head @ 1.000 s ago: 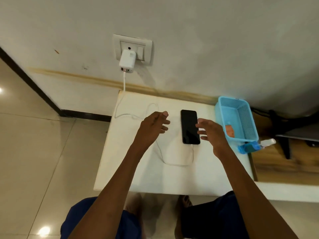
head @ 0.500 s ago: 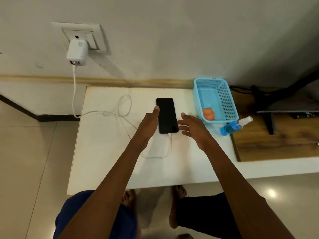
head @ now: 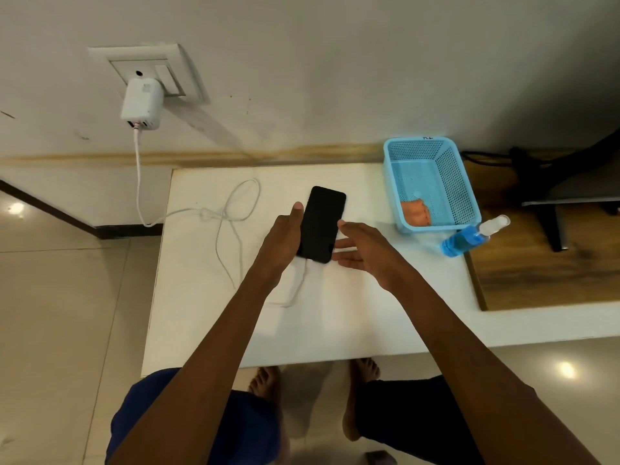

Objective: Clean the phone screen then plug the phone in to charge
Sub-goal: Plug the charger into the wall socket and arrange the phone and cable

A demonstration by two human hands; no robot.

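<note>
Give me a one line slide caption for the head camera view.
Both hands frame a dark phone lying on the white table, charging cable attached.

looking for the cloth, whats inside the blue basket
An orange cloth lies in the near corner of the basket. The rest of its floor shows bare. The near wall hides the cloth's lower edge, and anything under the cloth cannot be seen.
</note>
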